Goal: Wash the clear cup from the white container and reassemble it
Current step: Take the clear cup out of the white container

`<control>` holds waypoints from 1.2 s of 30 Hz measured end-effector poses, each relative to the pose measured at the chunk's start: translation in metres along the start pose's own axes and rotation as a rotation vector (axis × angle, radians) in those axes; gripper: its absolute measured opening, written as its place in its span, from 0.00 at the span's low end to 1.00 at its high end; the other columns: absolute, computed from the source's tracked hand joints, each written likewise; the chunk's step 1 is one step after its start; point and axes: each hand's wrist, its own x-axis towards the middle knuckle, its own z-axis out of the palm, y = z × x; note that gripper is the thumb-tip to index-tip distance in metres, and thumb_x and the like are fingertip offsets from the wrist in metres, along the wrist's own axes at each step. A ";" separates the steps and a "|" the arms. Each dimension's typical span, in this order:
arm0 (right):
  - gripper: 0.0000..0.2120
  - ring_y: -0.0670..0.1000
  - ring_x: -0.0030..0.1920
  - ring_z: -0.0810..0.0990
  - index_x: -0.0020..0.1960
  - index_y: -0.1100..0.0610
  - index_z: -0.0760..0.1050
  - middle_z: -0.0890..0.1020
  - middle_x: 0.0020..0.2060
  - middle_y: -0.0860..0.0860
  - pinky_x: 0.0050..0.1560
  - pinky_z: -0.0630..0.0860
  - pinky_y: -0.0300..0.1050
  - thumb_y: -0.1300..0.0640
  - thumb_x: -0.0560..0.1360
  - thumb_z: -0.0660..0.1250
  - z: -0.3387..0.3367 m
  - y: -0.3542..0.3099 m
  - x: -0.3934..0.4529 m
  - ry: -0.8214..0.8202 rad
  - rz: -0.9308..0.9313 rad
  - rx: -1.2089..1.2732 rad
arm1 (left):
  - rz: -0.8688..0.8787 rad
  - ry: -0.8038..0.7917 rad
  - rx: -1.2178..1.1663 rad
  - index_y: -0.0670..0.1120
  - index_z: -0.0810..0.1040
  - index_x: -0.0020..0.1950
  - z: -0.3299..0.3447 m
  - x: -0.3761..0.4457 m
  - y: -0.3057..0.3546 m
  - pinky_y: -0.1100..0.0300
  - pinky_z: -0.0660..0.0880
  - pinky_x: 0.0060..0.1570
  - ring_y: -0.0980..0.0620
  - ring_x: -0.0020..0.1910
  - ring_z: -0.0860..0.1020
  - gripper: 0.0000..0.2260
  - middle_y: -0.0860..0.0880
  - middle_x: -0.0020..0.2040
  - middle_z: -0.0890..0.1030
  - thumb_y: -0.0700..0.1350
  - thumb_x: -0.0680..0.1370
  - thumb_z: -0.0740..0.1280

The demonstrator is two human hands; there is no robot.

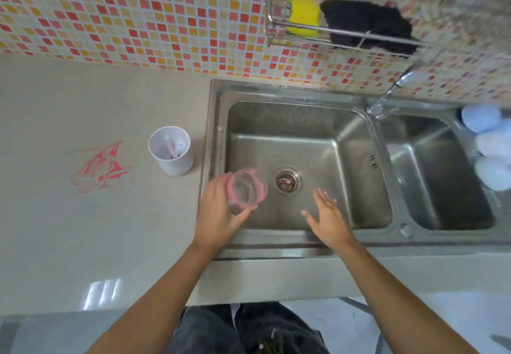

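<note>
Over the left basin of the steel double sink [356, 188], the left hand [218, 215] holds the clear cup [247, 189], its fingers wrapped round the cup's side and the thumb pressed against the lower wall. The cup has a pink rim and is tilted, mouth turned toward the camera; it looks blurred. The right hand [329, 215] hovers apart from it above the basin's near edge, fingers spread wide and holding nothing. A round drain strainer [287, 181] sits in the basin floor between the two hands. On the grey counter [83, 229] to the left of the sink stands the white container [171, 150], upright and open, with something pinkish inside. Red scribble marks [102, 167] lie on the counter further left. A wire rack [331, 22] on the tiled wall carries a yellow sponge [302, 12] and a black cloth [367, 26].
</note>
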 end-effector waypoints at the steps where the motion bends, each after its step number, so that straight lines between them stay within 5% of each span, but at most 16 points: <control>1: 0.34 0.53 0.77 0.53 0.77 0.62 0.54 0.57 0.76 0.57 0.75 0.46 0.47 0.45 0.79 0.60 -0.001 0.008 -0.002 -0.023 -0.008 -0.022 | 0.016 -0.001 0.064 0.47 0.69 0.66 0.011 0.005 0.003 0.59 0.70 0.62 0.53 0.61 0.70 0.34 0.50 0.61 0.74 0.56 0.66 0.77; 7: 0.32 0.52 0.77 0.50 0.77 0.62 0.53 0.56 0.77 0.56 0.75 0.44 0.48 0.44 0.81 0.54 0.001 0.043 -0.008 -0.061 0.008 -0.055 | 0.075 -0.058 0.291 0.44 0.68 0.68 0.062 0.028 0.012 0.51 0.70 0.58 0.45 0.59 0.70 0.35 0.44 0.61 0.73 0.61 0.67 0.70; 17: 0.33 0.52 0.77 0.50 0.77 0.63 0.51 0.56 0.77 0.57 0.76 0.44 0.50 0.44 0.81 0.52 0.009 0.053 -0.005 -0.018 -0.030 -0.045 | 0.079 -0.132 0.517 0.44 0.72 0.62 0.107 0.043 0.020 0.49 0.76 0.44 0.38 0.46 0.75 0.31 0.39 0.54 0.73 0.46 0.63 0.78; 28: 0.33 0.53 0.77 0.51 0.77 0.63 0.51 0.56 0.76 0.57 0.76 0.46 0.51 0.43 0.80 0.52 0.010 0.057 -0.004 0.004 -0.046 -0.064 | 0.125 -0.160 0.785 0.49 0.70 0.63 0.118 0.052 0.026 0.49 0.69 0.53 0.42 0.48 0.71 0.32 0.43 0.55 0.69 0.48 0.63 0.78; 36: 0.33 0.53 0.77 0.51 0.77 0.63 0.52 0.57 0.76 0.57 0.76 0.46 0.51 0.43 0.80 0.52 0.010 0.057 -0.005 -0.008 -0.045 -0.063 | 0.338 -0.160 0.960 0.45 0.71 0.64 0.115 0.059 0.035 0.40 0.67 0.62 0.39 0.54 0.70 0.35 0.37 0.57 0.73 0.33 0.58 0.72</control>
